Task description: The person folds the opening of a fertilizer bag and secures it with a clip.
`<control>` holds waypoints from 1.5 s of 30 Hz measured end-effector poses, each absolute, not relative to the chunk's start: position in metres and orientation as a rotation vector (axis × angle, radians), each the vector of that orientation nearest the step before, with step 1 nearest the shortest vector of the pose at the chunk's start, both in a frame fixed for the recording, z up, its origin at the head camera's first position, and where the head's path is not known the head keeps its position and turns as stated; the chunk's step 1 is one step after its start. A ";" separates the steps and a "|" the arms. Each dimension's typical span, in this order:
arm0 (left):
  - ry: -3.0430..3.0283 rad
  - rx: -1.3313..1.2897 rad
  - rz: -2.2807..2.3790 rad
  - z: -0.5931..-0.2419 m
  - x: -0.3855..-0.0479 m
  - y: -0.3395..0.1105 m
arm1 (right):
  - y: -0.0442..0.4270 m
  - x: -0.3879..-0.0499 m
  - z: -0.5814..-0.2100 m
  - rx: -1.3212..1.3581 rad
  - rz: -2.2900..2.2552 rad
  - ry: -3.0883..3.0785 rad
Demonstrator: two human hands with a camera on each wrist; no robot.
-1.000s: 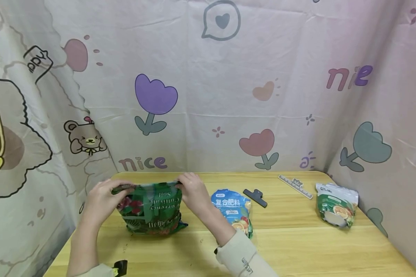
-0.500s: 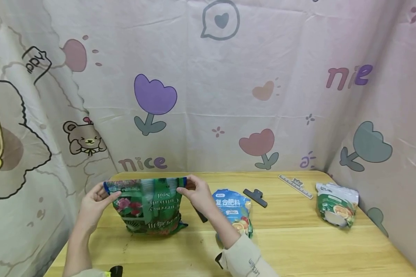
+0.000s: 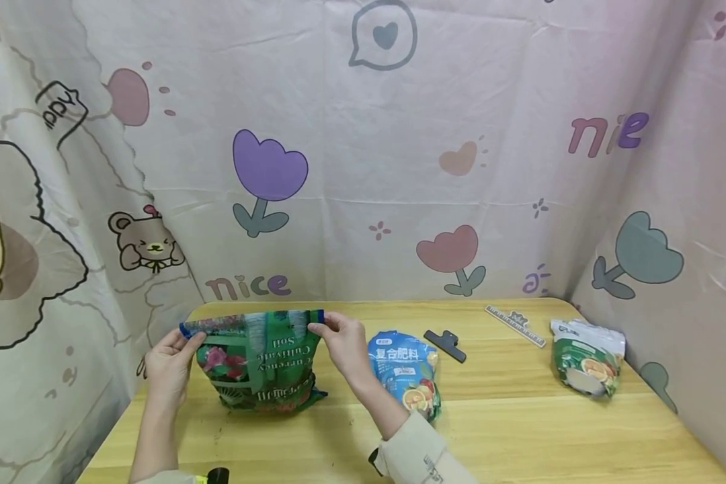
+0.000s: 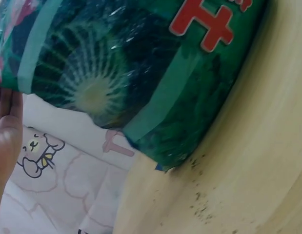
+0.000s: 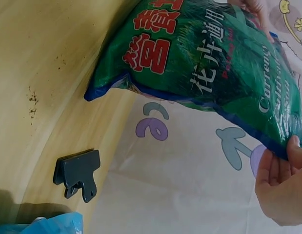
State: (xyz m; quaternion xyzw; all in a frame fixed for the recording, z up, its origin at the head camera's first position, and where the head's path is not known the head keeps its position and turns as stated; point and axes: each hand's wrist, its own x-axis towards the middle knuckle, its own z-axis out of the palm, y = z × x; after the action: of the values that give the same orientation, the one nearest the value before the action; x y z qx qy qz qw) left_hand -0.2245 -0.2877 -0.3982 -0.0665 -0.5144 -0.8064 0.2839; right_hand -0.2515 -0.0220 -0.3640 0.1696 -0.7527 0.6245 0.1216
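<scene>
The place looks like a small screened-off work booth, the wider room impossible to tell, for pale cartoon-printed cloth (image 3: 351, 154) hangs behind the far edge and along both sides of a wood-grain table (image 3: 514, 430).

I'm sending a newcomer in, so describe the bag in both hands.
Start from the pale wooden table below the patterned curtain. Toward its left end, a left hand and right hand hold the top corners of the green bag. Unlike the blue bag and the white-topped bag farther right, it shows upside-down English lettering and pink flowers.
</scene>
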 end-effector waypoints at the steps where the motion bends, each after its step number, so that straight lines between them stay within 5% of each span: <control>1: -1.323 -0.231 -2.186 -0.414 -0.236 -0.296 | -0.023 -0.251 -0.364 0.485 1.822 -2.194; 12: -1.607 -0.250 -2.067 -0.385 -0.216 -0.287 | -0.018 -0.254 -0.361 0.565 1.793 -2.238; 18: -2.095 -0.135 -1.279 -0.362 -0.209 -0.272 | -0.016 -0.254 -0.358 0.589 1.785 -2.267; 23: -2.148 -0.438 -0.637 -0.347 -0.210 -0.258 | -0.016 -0.253 -0.357 0.604 1.785 -2.285; 29: -2.188 -0.554 -0.419 -0.340 -0.211 -0.244 | -0.016 -0.250 -0.350 0.625 1.717 -2.339; 45: -2.178 -0.549 -0.392 -0.338 -0.210 -0.229 | -0.043 -0.238 -0.336 0.957 0.371 -2.079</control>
State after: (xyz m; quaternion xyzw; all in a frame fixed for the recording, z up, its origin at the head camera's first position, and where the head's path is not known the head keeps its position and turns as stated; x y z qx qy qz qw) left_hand -0.2098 -0.2292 -0.3378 -0.2190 -0.8679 -0.1561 0.4176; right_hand -0.2377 -0.0434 -0.3360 0.3783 -0.8218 0.1466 0.4000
